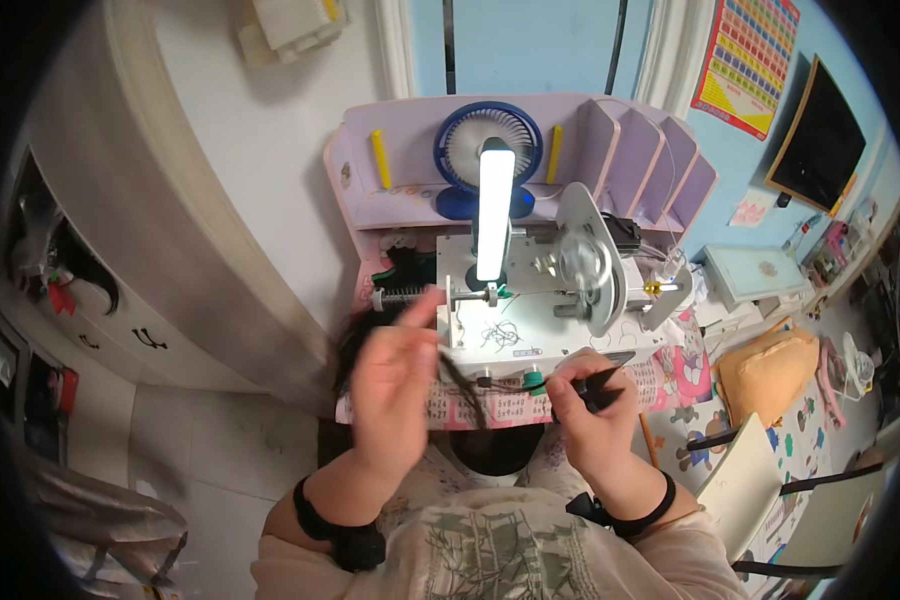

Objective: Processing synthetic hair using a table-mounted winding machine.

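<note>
My left hand, blurred, is raised at the left front of a white tabletop winding machine. A dark strand of hair or fibre hangs from between its thumb and fingers. My right hand is closed around a black object with pointed ends; the fingers hide its full shape. A thin dark strand runs left from that hand, past a green knob on the machine's front. Behind the hands are a horizontal metal spindle and a round upright disc. Loose dark threads lie on the machine's white top.
A lit lamp bar stands over the machine, before a blue fan. Purple shelf dividers rise behind. A bundle of black hair hangs at the table's left edge. White chairs and an orange cushion are at right.
</note>
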Demonstrator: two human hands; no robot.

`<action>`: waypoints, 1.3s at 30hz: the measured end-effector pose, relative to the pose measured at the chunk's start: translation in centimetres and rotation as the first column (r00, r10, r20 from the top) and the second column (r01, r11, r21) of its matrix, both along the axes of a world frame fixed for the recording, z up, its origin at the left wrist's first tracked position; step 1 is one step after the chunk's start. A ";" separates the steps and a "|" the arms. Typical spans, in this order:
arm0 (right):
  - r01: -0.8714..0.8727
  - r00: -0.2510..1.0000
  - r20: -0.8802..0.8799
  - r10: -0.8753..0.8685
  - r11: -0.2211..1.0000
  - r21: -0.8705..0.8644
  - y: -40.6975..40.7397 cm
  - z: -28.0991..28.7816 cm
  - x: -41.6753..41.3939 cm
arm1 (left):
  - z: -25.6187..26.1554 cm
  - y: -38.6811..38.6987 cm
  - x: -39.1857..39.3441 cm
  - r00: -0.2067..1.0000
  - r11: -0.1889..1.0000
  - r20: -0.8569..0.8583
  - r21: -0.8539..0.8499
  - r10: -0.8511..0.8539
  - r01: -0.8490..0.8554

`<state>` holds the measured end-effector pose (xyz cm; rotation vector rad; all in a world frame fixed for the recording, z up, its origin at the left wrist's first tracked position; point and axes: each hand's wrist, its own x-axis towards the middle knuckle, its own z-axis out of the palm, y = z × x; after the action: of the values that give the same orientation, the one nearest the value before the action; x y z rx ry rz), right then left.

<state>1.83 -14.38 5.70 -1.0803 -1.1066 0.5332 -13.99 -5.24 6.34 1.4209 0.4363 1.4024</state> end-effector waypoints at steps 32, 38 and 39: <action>-0.104 0.374 -0.922 -0.099 0.983 -0.148 10.6 -8.3 3.1 | -2.4 10.2 10.6 0.552 0.698 -0.686 0.675 0.473 0.240; -0.060 0.408 -0.902 -0.144 0.981 -0.184 10.3 -8.2 3.1 | -2.5 10.5 10.5 0.570 0.736 -0.707 0.632 0.419 0.243; -0.061 0.409 -0.901 -0.143 0.981 -0.183 10.3 -8.3 3.1 | -2.5 10.7 10.5 0.592 0.746 -0.705 0.620 0.392 0.244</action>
<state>4.91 -4.04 -2.58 -0.7491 -0.0131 1.0504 -3.45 5.41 3.82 2.7201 0.5987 0.8842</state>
